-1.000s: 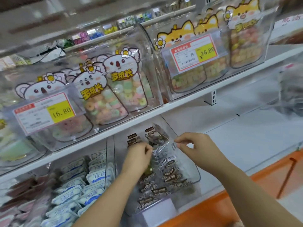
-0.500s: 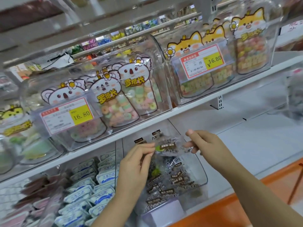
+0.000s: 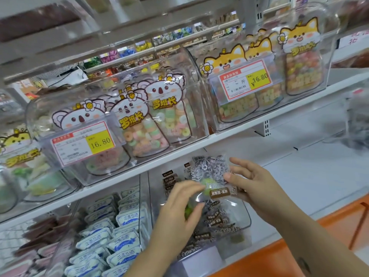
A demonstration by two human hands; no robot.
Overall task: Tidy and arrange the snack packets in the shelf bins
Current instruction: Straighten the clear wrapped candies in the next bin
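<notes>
Gripping a brown-labelled snack packet (image 3: 212, 183) by its edges, my left hand (image 3: 179, 208) and right hand (image 3: 253, 184) hold it above the clear bin (image 3: 246, 216). Packets (image 3: 216, 219) beneath my fingers (image 3: 191, 214) lie jumbled; most arranging remains, I judge.

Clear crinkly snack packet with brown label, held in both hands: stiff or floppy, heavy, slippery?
Likely floppy: the clear brown-labelled packet creases between the left hand and right hand. Probably light, since pinches alone hold it. Its glossy film may slip.
</notes>
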